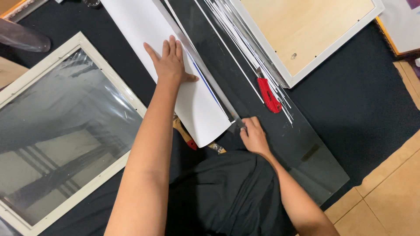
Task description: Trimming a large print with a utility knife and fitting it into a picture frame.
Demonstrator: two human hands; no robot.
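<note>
A black cloth (358, 100) covers a tiled floor (385, 196), and on it lies a dark glass sheet (306, 144). On that sheet sits a curled white paper sheet (192, 100), its long axis running diagonally from the upper left down to the lower right. A metal ruler (210, 81) lies along the paper's right edge on the same diagonal.

The left hand (169, 61) lies flat, palm down and fingers spread, pressing on the paper and the ruler's edge, gripping nothing; its forearm stretches straight out from the body. The right hand (253, 135) is curled, its fingers together at the ruler's near end, just past the paper's lower corner; whether it pinches a blade there is hidden.

Beyond the right hand, further up the glass, rests a red utility knife (267, 95) amid thin white paper strips (245, 48). A brush (186, 135) peeks from under the paper's near end, between the hands. Left of the flat hand lies a white picture frame (65, 131) with reflective glazing; beyond the knife is a frame with a wooden back (306, 30).
</note>
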